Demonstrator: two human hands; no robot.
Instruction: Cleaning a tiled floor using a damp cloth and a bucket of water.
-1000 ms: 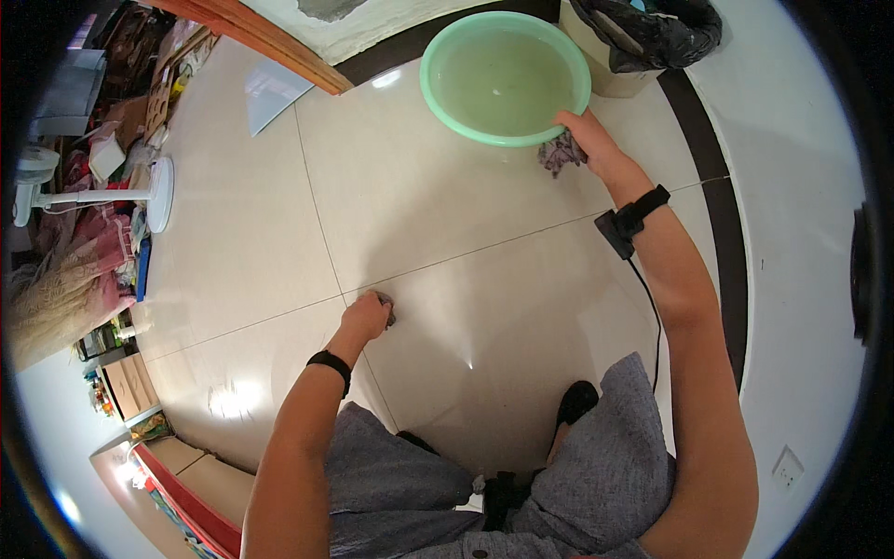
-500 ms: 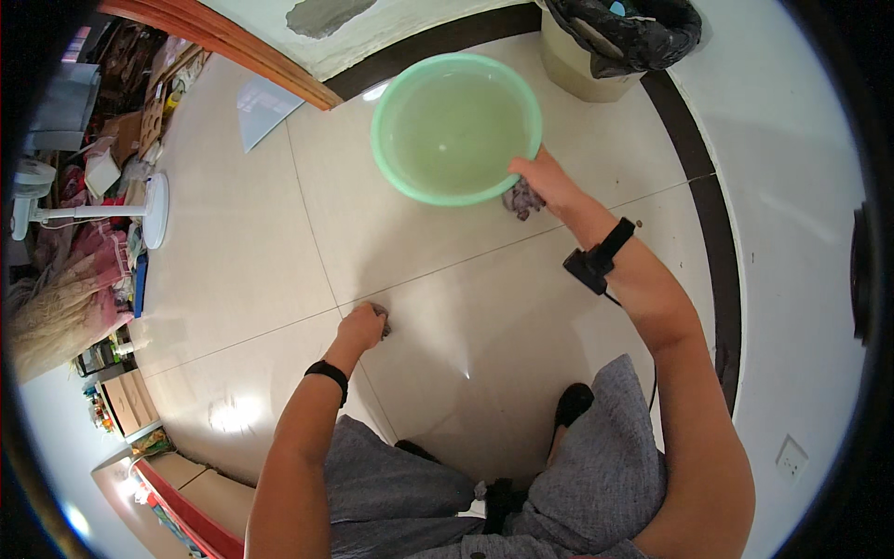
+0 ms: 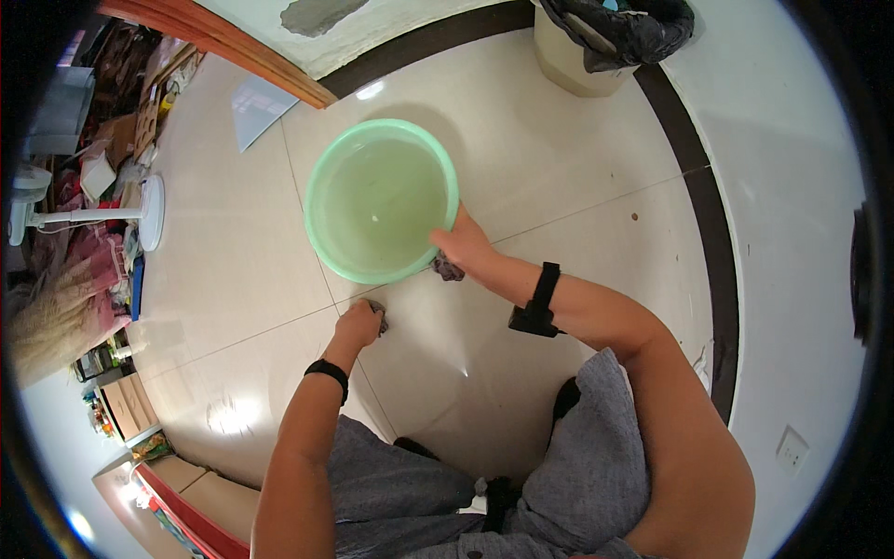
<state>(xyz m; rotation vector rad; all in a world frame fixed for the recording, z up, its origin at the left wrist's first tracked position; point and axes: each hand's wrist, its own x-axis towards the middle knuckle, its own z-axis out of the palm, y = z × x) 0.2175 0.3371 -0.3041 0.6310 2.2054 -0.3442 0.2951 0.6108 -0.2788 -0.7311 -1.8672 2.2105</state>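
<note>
A round light-green plastic basin (image 3: 377, 210) stands on the tiled floor ahead of me, with what looks like water in it. Its near right rim is pinched by my right hand (image 3: 466, 244), thumb over the edge. From under that same hand hangs a crumpled grey-brown rag (image 3: 448, 268). Close in front of the basin, my left hand (image 3: 358, 325) is closed around a grey rag (image 3: 379, 315) low at the floor; most of this rag is hidden by the fingers. A black strap with a small box sits on my right forearm, and a black band circles my left wrist.
A bin (image 3: 579, 67) lined with a black bag stands at the far right by the wall. Piled clutter and a white fan (image 3: 149, 212) line the left side. An orange-brown door frame (image 3: 251, 51) rises at the far left. Small brown specks lie on the right-hand floor.
My right hand has brought the basin left and nearer to me, its rag coming along. My left hand has stayed almost in place with its rag.
</note>
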